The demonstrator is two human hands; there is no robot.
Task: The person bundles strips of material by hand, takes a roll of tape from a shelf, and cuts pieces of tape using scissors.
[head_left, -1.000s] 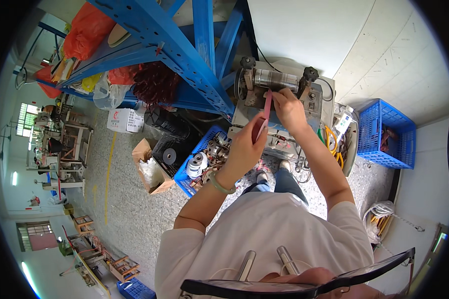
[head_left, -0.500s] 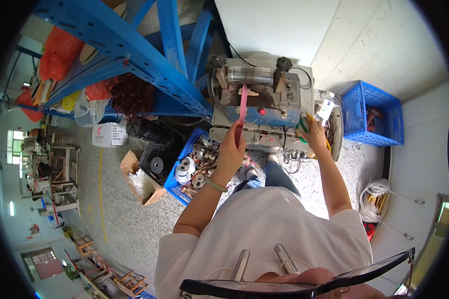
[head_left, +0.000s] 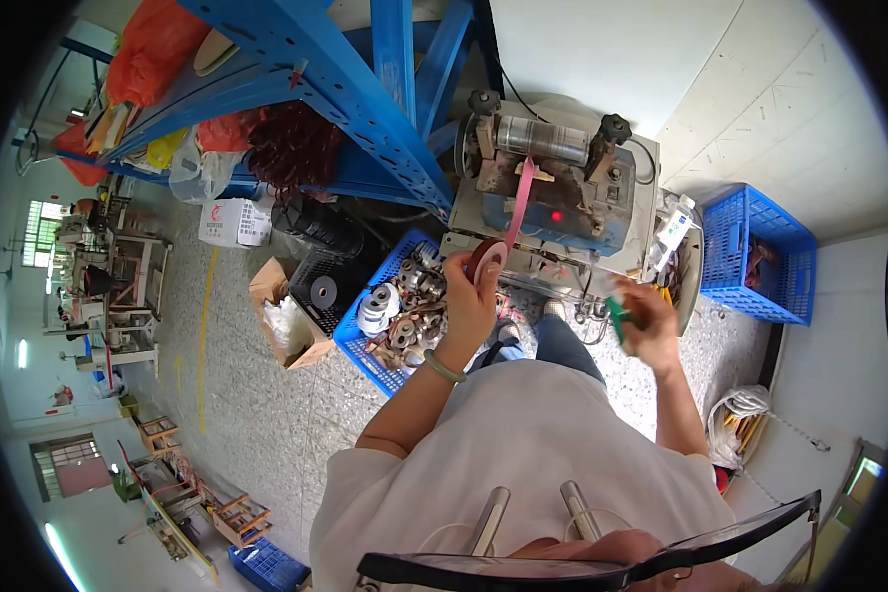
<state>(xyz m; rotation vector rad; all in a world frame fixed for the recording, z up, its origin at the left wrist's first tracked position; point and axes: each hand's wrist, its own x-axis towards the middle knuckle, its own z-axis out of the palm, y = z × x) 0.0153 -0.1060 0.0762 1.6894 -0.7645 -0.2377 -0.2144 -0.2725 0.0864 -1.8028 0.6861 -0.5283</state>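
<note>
My left hand (head_left: pixel 469 296) grips a roll of dark red tape (head_left: pixel 485 259). A pink strip of the tape (head_left: pixel 520 202) runs up from the roll to the roller of a grey machine (head_left: pixel 555 192) in front of me. My right hand (head_left: pixel 643 321) is blurred, lower right of the machine, and holds a small green-handled tool (head_left: pixel 614 318). A red light glows on the machine's blue front panel.
A blue crate of metal spools (head_left: pixel 395 311) sits left of my knees, beside an open cardboard box (head_left: pixel 284 321). Blue steel racking (head_left: pixel 350 94) rises behind. Another blue crate (head_left: pixel 755 257) stands at the right wall. A coil of white cord (head_left: pixel 742 409) lies on the floor.
My right hand has come off the machine, dropped down to the right and now holds a green tool. My left hand stays on the tape roll, with the strip still reaching the roller.
</note>
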